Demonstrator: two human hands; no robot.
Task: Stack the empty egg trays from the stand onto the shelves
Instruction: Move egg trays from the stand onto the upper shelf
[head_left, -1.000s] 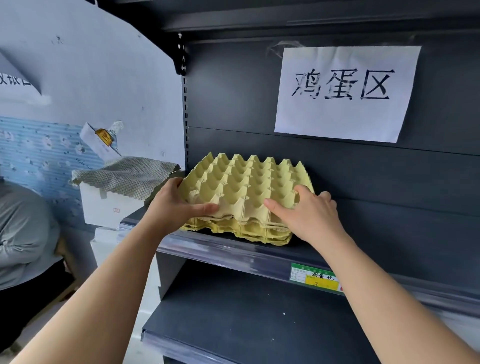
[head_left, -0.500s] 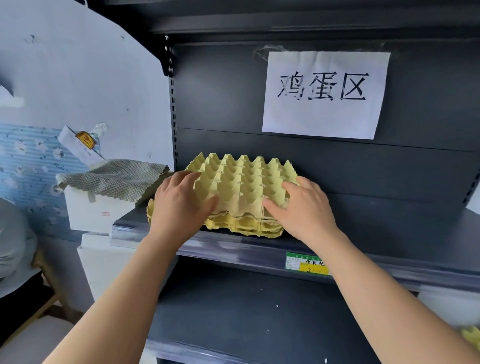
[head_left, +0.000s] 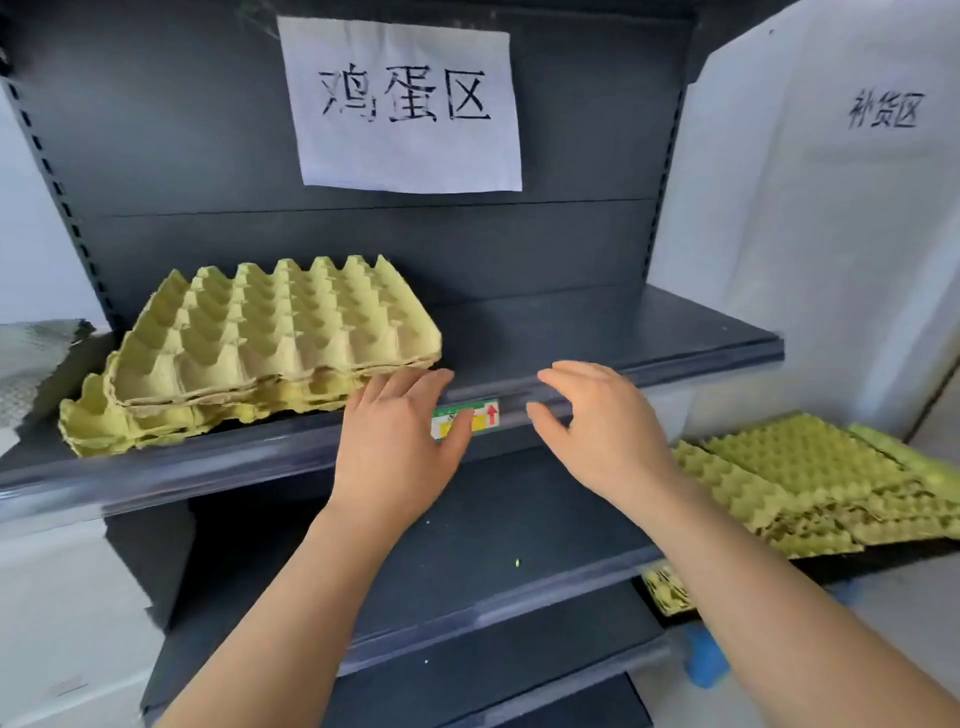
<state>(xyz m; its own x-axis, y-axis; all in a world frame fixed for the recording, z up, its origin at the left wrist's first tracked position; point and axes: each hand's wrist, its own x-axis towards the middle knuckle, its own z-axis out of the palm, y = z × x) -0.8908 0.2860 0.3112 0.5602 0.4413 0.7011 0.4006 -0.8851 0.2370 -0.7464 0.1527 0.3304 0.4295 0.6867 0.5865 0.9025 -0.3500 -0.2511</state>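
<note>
Now, on the upper dark grey metal shelf (head_left: 597, 322), toward its left end: a short stack of pale yellow-green moulded pulp egg trays (head_left: 270, 338). Cups facing up, in neat rows of cones and hollows, edges ragged and fibrous. Top layers nested squarely; lowest tray skewed, poking out to the left and front past the others, close to the shelf's front lip. Exact count of trays hard to tell.

Left hand (head_left: 400, 441) in front of the shelf edge, just right of the stack, palm down, fingers straight and close together, fingertips at the stack's near right corner. Touching it or just short of it: cannot tell. Holding nothing. Right hand (head_left: 602, 431) further right, well apart from the stack, fingers loosely spread and slightly bent over the shelf lip, likewise empty. Between the two hands, on the clear strip along the shelf edge: a small green, yellow and red price label (head_left: 485, 415), partly covered by the left thumb.

Off to the right and lower down, outside the shelving: a second, messier heap of yellow-green pulp trays (head_left: 810, 467), bumps up, edges out of line, lying on a dark surface. Beneath the hands, a lower dark shelf (head_left: 519, 509) with a few light specks.

On the back panel above the stack, a white paper sheet with three large black handwritten characters (head_left: 405, 104). At far right, a white board with smaller dark characters (head_left: 883, 111). At far left, beside the stack, a grey dimpled mat (head_left: 31, 358)
</note>
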